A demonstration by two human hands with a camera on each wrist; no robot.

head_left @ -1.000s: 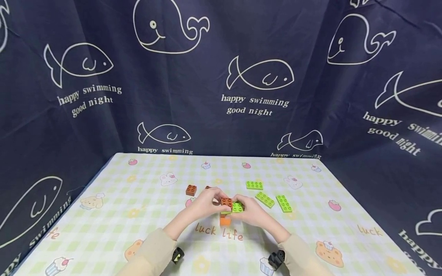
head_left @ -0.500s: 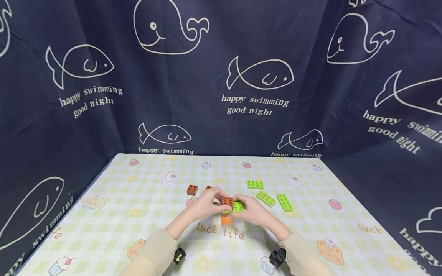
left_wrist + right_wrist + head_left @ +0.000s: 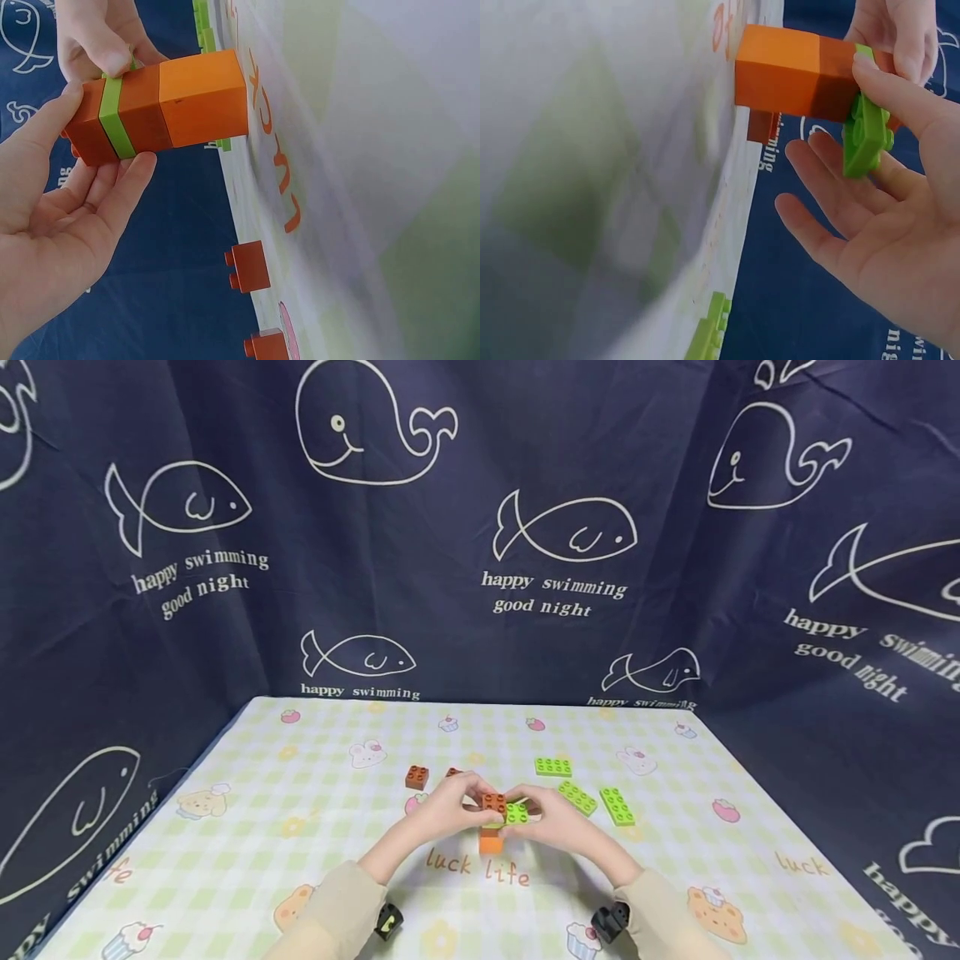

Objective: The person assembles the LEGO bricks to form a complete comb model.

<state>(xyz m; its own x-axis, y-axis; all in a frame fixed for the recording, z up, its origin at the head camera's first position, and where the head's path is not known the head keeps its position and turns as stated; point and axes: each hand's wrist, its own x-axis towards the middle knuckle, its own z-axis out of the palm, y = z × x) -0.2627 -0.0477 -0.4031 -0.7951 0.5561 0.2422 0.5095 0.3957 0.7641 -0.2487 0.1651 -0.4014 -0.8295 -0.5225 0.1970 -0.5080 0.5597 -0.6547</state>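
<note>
A stack of toy building bricks stands on the cloth between the two hands. An orange brick (image 3: 202, 97) forms its base, with a brown brick (image 3: 144, 109) above. Over that lies a thin light green brick (image 3: 866, 142), which sticks out toward the right hand. Another brown brick (image 3: 493, 802) tops the stack. My left hand (image 3: 450, 806) holds this top brick between thumb and fingers. My right hand (image 3: 558, 817) has its thumb at the green brick's edge in the right wrist view, fingers curving around its jutting end.
Beyond the left hand lie a brown brick (image 3: 417, 777) and a second brown brick (image 3: 268, 345), partly cut off in the left wrist view. Several green bricks (image 3: 577, 797) lie behind and right of the right hand. A dark curtain (image 3: 480, 668) hangs behind the table.
Both hands stay at the stack with nearly the same hold. The head view shifts slightly; the loose bricks keep their places.
</note>
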